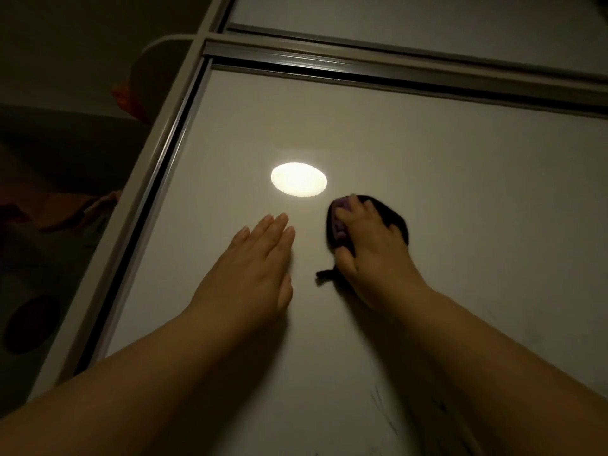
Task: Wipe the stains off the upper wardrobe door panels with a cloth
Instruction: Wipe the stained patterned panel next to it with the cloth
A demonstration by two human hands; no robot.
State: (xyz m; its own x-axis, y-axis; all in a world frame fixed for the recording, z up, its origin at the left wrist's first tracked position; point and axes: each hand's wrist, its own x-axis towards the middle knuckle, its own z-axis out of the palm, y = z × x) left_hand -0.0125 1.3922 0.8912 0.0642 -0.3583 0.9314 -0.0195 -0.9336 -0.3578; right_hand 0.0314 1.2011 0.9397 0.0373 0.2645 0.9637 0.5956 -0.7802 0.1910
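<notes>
A pale wardrobe door panel (444,179) fills most of the head view, seen from below. My right hand (371,248) presses a purple cloth (339,222) flat against the panel, fingers curled over it; a dark shadow rings the cloth. My left hand (260,261) lies flat on the panel just to the left, fingers together, holding nothing. A bright oval spot of light (298,179) sits on the panel just above both hands. Faint dark scribble marks (385,409) show on the panel low down between my forearms.
A metal frame rail (394,67) runs across the top of the panel, with another pale panel (427,18) above it. A vertical frame strip (144,192) bounds the panel on the left. Beyond it lies a dim room with orange fabric (128,97).
</notes>
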